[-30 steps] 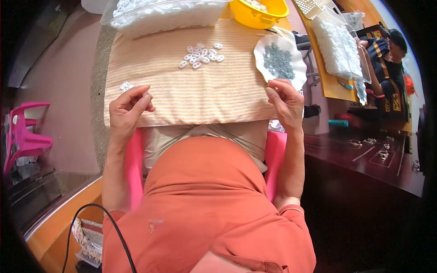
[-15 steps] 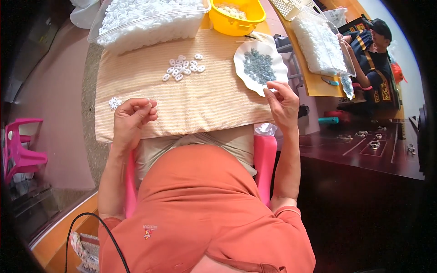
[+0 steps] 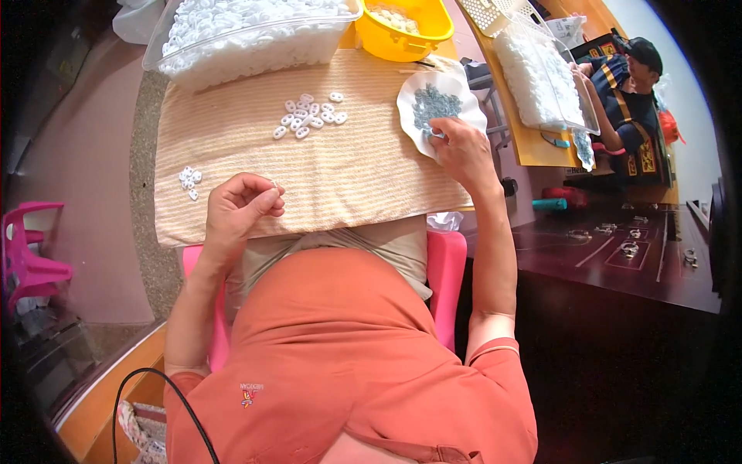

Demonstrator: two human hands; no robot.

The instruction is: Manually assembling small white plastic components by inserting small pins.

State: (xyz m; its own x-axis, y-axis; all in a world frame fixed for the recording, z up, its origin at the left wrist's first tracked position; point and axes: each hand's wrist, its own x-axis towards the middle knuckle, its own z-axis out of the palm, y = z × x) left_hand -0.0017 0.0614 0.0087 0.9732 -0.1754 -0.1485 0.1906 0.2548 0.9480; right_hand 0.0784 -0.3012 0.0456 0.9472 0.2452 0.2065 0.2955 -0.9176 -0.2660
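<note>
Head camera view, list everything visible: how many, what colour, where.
Striped cloth: one, beige, centre
Oval pieces: over a dozen, white, middle of cloth
Small pieces: several, white, cloth's left
Filled tub: one, clear, upper left
Basin: one, yellow, upper middle
Scalloped plate: one, white, cloth's right
Tiny bits: many, grey-blue, on plate
Second tub: one, clear, upper right
Co-worker: one, dark clothing, far right
Tabletop: one, maroon, right
Chair: one, pink, far left
Occupied chair: one, pink, under person
Cable: one, black, lower left
Shirt: one, coral, on person
Left hand: one, bare, over cloth, pinched
Right hand: one, bare, over plate
</note>
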